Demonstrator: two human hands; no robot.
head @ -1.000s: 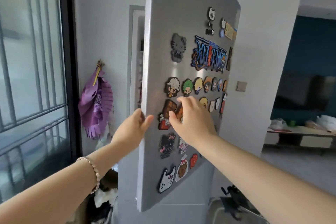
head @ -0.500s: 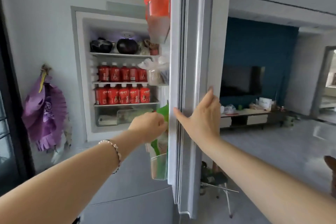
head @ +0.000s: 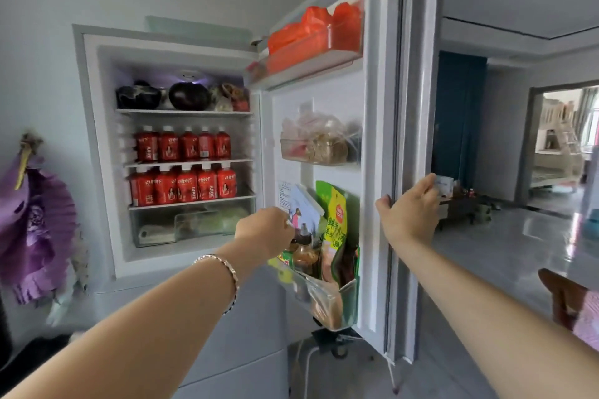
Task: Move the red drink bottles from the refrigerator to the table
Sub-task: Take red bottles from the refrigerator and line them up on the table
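The refrigerator (head: 97, 146) stands open in front of me. Red drink bottles with white caps fill two shelves: several in the upper row (head: 181, 145) and several in the lower row (head: 183, 187). The refrigerator door (head: 377, 113) is swung out to the right. My right hand (head: 409, 209) grips its outer edge at mid height. My left hand (head: 264, 231), with a bracelet on the wrist, is curled into a fist in front of the door's lowest bin, below and right of the bottles. Nothing shows in it.
Dark aubergines (head: 189, 95) lie on the top shelf above the bottles, and a clear drawer (head: 191, 223) sits below them. The door bins hold an orange bag (head: 314, 29) and sauce packets (head: 337, 236). A purple ornament (head: 35, 223) hangs left. A wooden chair (head: 564, 298) is at lower right.
The door has swung from nearly closed to wide open, baring the shelves and bins. My right hand moved from the door's front to its outer edge; my left hand came off the edge.
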